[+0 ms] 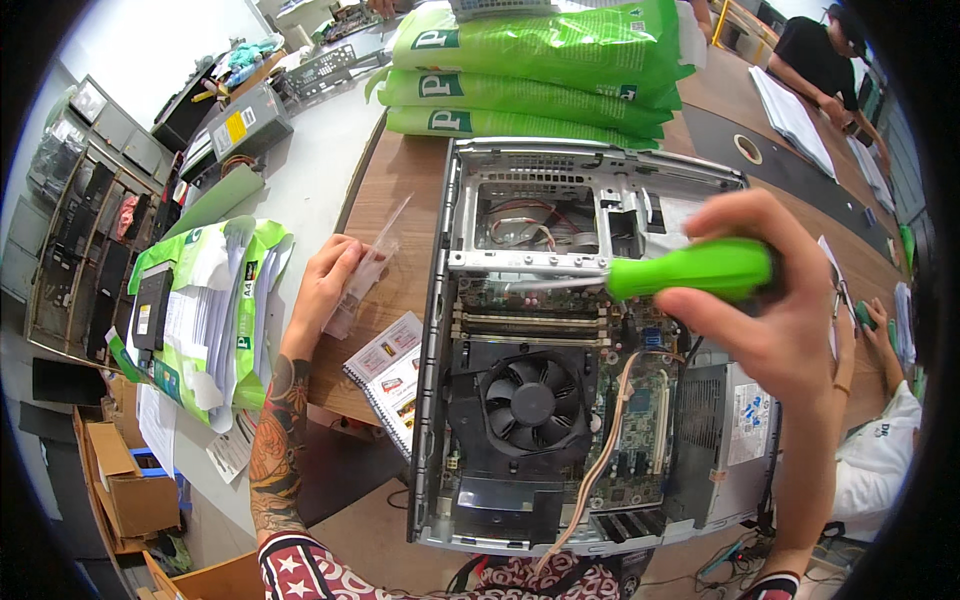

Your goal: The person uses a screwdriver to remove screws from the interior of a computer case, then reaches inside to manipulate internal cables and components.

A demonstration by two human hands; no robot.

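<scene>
An open desktop computer case lies flat on the wooden table, its black cooler fan and green board showing. My right hand grips a screwdriver with a bright green handle; its metal shaft lies level and points left over the case's upper half. My left hand rests on the table left of the case and holds a small clear plastic bag.
Stacked green paper packs lie behind the case. A spiral booklet sits by its left wall. An opened green pack of paper and metal parts lie to the left. Other people work at the right and far right.
</scene>
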